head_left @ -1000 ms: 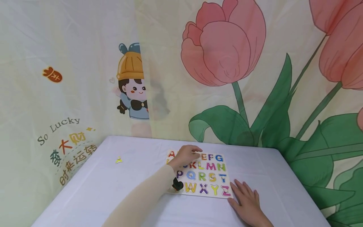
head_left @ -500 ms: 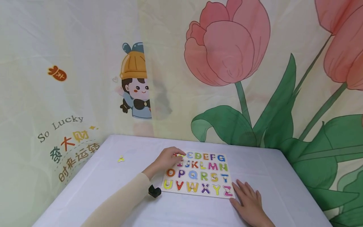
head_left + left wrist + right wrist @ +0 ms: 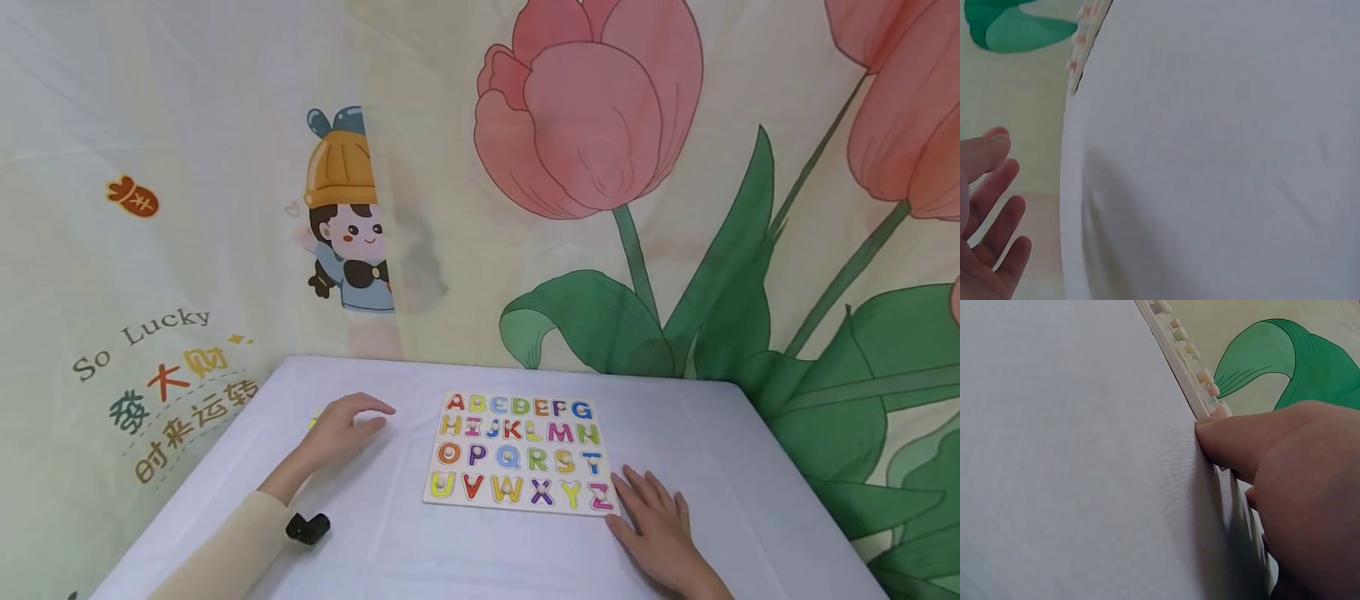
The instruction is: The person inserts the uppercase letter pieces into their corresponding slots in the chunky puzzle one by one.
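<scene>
A white alphabet puzzle board (image 3: 491, 468) with coloured letter pieces and small knobs lies on the table. My left hand (image 3: 339, 430) hovers left of the board, apart from it, with relaxed, slightly bent fingers and nothing between them. Behind that hand a small yellow piece (image 3: 313, 418) shows, mostly hidden. In the left wrist view the fingers (image 3: 999, 228) are spread apart, and only a corner of the board (image 3: 1085, 47) appears. My right hand (image 3: 654, 523) rests on the table with its fingertips at the board's lower right edge. The right wrist view shows its thumb (image 3: 1235, 440) against the board's side.
A white cloth covers the table (image 3: 420, 558). Behind it hangs a printed backdrop (image 3: 442, 167) with tulips and a cartoon figure. A black wrist camera (image 3: 308, 528) sits at the left sleeve (image 3: 232, 546).
My left hand has moved left from over the board's top rows to the yellow piece, uncovering the letters. The right hand has stayed at the board's right edge.
</scene>
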`<state>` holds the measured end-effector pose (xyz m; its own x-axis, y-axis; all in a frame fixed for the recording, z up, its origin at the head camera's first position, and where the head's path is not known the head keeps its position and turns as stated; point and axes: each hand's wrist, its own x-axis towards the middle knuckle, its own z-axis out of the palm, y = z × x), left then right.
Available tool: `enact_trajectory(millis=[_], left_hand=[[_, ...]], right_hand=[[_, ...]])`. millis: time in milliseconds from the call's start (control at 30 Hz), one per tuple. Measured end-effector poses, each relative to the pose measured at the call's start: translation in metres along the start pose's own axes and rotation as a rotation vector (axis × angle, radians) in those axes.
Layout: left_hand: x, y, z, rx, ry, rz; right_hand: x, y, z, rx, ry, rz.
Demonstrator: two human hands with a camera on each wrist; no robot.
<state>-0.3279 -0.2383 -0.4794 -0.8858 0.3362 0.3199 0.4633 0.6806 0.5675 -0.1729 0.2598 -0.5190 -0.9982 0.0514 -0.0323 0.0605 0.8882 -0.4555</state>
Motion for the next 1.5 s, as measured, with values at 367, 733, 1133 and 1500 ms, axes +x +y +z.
enact_trajectory(millis=[367,733,1133,1500], left_hand=[[-0.031,-0.072,-0.061,0.155,0.055,-0.106],[-0.03,-0.095,-0.058,0.201,0.004,-0.107],[-0.017,-0.103,-0.061,0.23,-0.023,-0.148],[-0.014,-0.101,-0.063,0.238,-0.006,-0.182]], right_hand=[[0.001,0.0,-0.001,0.003,-0.004,0.009],[0.0,-0.002,0.001,0.003,0.001,0.004],[0.0,-0.002,-0.001,-0.006,0.013,0.005],[0.0,0.0,0.001,-0.012,0.028,-0.009]])
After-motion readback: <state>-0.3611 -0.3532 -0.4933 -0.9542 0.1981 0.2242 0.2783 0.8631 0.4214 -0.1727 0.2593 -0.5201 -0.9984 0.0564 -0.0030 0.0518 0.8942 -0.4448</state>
